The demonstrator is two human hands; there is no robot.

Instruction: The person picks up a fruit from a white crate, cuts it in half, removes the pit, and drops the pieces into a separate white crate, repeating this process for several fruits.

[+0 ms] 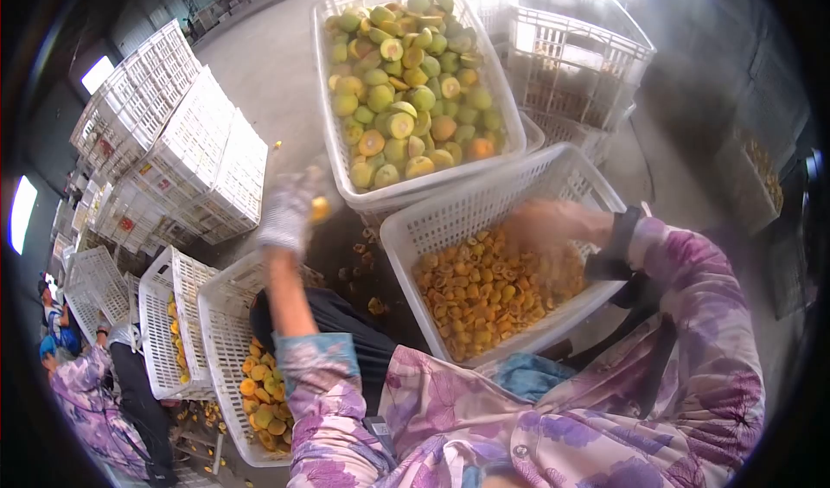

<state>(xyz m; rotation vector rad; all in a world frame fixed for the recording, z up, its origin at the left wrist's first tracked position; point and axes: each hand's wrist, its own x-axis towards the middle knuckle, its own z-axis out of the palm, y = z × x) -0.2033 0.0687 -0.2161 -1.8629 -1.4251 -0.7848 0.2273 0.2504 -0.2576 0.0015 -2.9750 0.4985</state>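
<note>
My left hand (292, 204), in a whitish knit glove, is raised left of the tall fruit crate, its fingers closed around an orange fruit piece (321, 210). My right hand (551, 225), bare and smeared by motion, is over the white crate (400, 250) before me, its fingers too blurred to read. Inside that crate lie many small yellow-orange fruit pieces (484, 293). Beyond it a white crate (424, 192) is heaped with halved green and yellow fruit (406, 90). At my left side, another white crate (226, 350) contains orange fruit pieces (266, 397).
White crates (186, 133) are stacked at the left, and more crates (575, 60) stand at the back right. Fruit scraps (377, 305) litter the floor between my crates. A person (99, 393) in a floral top works at the far left near another crate (169, 350).
</note>
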